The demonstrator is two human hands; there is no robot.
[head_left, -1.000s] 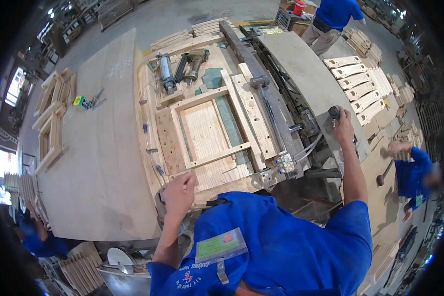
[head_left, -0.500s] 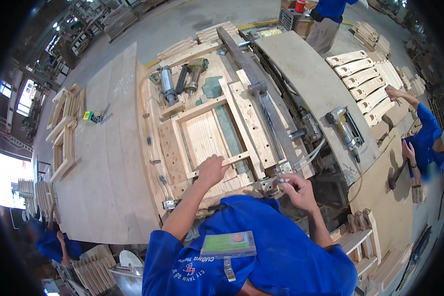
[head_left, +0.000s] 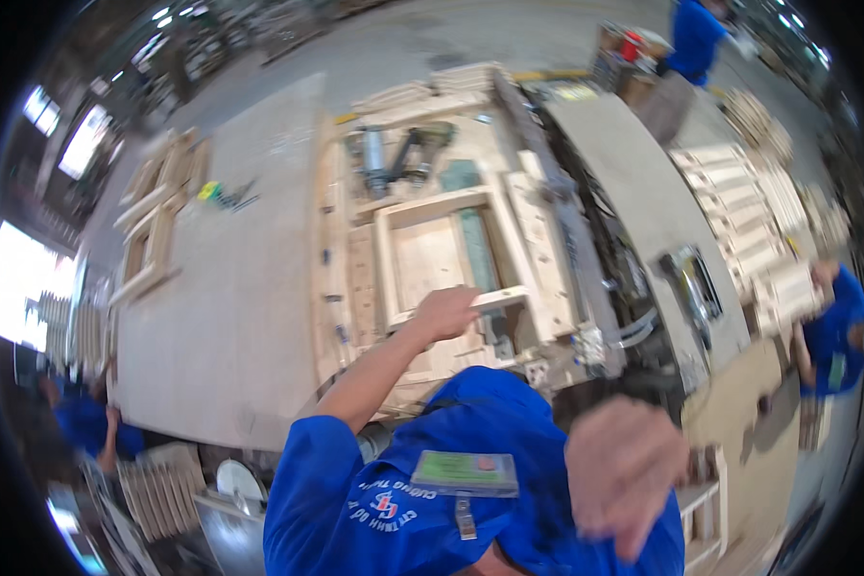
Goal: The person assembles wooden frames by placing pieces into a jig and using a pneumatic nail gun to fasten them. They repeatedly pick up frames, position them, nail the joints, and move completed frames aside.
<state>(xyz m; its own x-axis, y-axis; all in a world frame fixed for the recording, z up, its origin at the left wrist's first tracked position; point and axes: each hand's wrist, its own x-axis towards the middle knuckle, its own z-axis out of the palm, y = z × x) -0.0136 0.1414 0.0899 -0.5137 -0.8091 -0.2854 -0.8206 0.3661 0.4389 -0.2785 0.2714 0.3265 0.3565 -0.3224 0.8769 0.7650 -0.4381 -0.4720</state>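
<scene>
A worker's right hand [head_left: 626,470], too blurred to tell its grip, hangs before a blue shirt [head_left: 528,437]. The left hand [head_left: 445,314] curls over the near bar of a wooden frame [head_left: 434,205] lying on the bench [head_left: 360,288]; power tools [head_left: 373,161] lie beyond.

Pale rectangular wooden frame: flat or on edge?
Roughly flat: the frame faces upward, pale wood visible through its opening.
</scene>
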